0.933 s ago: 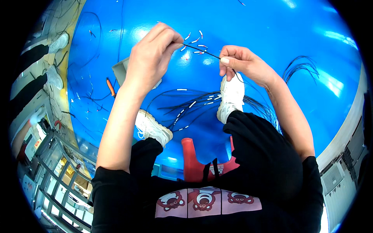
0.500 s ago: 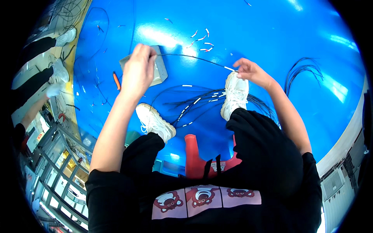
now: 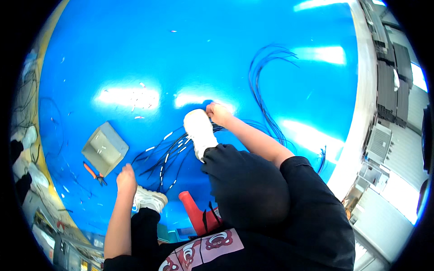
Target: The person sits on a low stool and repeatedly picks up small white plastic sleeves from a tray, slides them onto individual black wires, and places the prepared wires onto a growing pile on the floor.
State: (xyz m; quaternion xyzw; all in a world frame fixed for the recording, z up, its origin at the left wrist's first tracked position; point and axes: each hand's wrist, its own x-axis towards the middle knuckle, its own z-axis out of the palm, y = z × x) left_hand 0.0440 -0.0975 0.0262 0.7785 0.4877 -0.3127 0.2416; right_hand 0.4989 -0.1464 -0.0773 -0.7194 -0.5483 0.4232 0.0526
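My left hand (image 3: 126, 179) is pinched beside the toe of my left shoe (image 3: 149, 199). A thin black wire (image 3: 141, 156) with a white sleeve on it runs from these fingertips toward the bundle. On the blue floor between my feet lies that bundle of black wires (image 3: 169, 159), several of them bearing white sleeves. At the toe of my right shoe (image 3: 199, 128), my right hand (image 3: 218, 113) is closed, low over the floor. What its fingers hold is hidden. The bundle passes under or behind the right shoe and on to the right.
A grey box (image 3: 105, 149) sits left of the wires, with orange-handled pliers (image 3: 94, 173) beside it. Another bundle of black wires (image 3: 257, 86) curves across the floor ahead on the right. A red stool (image 3: 192, 212) is beneath me. Another person's shoes (image 3: 38, 175) show far left.
The view has swung right. The wire stretched between my raised hands has come down; my left hand is now low by the left shoe and my right by the right shoe's toe.
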